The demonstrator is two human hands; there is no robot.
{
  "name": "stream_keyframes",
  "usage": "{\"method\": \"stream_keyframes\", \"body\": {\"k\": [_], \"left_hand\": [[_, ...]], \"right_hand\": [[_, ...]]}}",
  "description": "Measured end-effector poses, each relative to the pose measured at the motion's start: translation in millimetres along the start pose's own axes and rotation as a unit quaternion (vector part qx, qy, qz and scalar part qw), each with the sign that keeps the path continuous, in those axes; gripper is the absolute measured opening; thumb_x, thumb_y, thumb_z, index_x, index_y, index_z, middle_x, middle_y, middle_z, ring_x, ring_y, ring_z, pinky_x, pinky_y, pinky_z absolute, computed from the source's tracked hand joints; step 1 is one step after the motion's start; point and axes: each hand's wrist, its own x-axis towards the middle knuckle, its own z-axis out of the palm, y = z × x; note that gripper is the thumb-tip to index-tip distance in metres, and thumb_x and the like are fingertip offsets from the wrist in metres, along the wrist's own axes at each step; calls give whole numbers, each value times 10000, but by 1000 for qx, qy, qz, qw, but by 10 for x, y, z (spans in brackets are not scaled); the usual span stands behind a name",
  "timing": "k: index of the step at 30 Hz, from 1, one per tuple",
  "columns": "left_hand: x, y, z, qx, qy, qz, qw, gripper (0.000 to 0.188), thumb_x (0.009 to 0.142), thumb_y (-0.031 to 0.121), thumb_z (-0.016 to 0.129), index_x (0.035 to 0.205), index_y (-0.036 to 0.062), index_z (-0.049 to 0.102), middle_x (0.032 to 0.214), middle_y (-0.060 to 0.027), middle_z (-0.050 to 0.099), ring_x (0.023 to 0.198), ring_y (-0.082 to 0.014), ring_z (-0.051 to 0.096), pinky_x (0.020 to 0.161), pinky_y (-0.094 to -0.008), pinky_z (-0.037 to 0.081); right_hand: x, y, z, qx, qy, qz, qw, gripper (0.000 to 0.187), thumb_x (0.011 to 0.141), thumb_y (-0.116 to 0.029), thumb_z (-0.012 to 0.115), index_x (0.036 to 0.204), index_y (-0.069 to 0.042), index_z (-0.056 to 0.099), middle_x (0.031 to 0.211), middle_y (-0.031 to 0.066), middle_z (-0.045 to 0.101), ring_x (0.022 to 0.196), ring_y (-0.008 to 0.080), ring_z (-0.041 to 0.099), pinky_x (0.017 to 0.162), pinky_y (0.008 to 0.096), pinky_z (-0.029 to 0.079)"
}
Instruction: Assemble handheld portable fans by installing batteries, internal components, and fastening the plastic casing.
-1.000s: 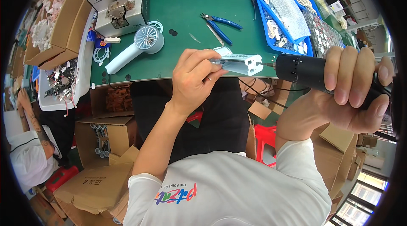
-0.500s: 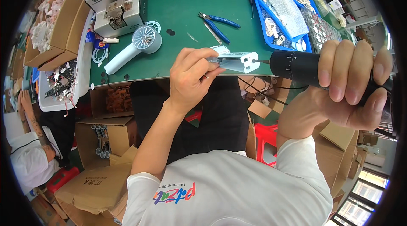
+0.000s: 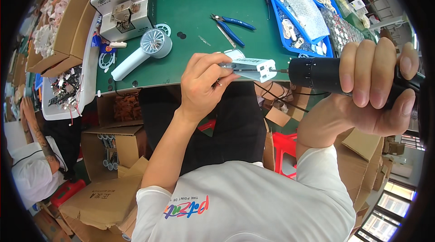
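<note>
The left hand (image 3: 201,83) grasps a pale blue housing (image 3: 254,66) above the near edge of the green worktop (image 3: 195,10); the right hand (image 3: 374,78) grasps a black screwdriver (image 3: 315,72), bit (image 3: 282,71) at the housing's end. 1 fan (image 3: 140,53) lies near the left edge, blue trays (image 3: 286,42) at the right. Room: cardboard boxes (image 3: 93,199) below, windows (image 3: 385,215) behind.

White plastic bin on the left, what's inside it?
The white plastic bin holds a heap of small dark and white parts, with some red wires. The cardboard box covers its far end; whatever lies beneath the heap is hidden.
</note>
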Motion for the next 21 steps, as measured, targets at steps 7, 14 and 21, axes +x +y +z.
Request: {"method": "stream_keyframes", "body": {"k": [7, 14, 21], "left_hand": [[0, -3, -4, 0, 0, -2, 1000, 232, 752, -9, 880, 829, 66, 675, 1128, 8, 754, 897, -200, 605, 734, -313, 513], [0, 5, -7, 3, -3, -5, 1000, 235, 749, -10, 880, 825, 64, 671, 1127, 6, 755, 899, -203, 608, 745, -319, 516], [10, 34, -5, 5, -7, -1, 1000, 231, 758, -9, 876, 828, 61, 668, 1119, 0, 754, 901, -208, 610, 753, -322, 514]], "right_hand": [[13, 19, 25, -4, -16, -5, 1000, 346, 997, -282, 645, 1287, -134, 528, 885, -34, 642, 741, 82, 636, 760, 285, 544], [13, -5, 66, -21, -17, -11, 1000, 326, 994, -275, 655, 1268, -145, 534, 874, -45, 649, 722, 74, 640, 737, 269, 550], [-5, -183, 19, 7, 14, -26, 1000, 320, 975, -246, 674, 1227, -106, 537, 868, -29, 647, 717, 87, 640, 728, 256, 542]]}}
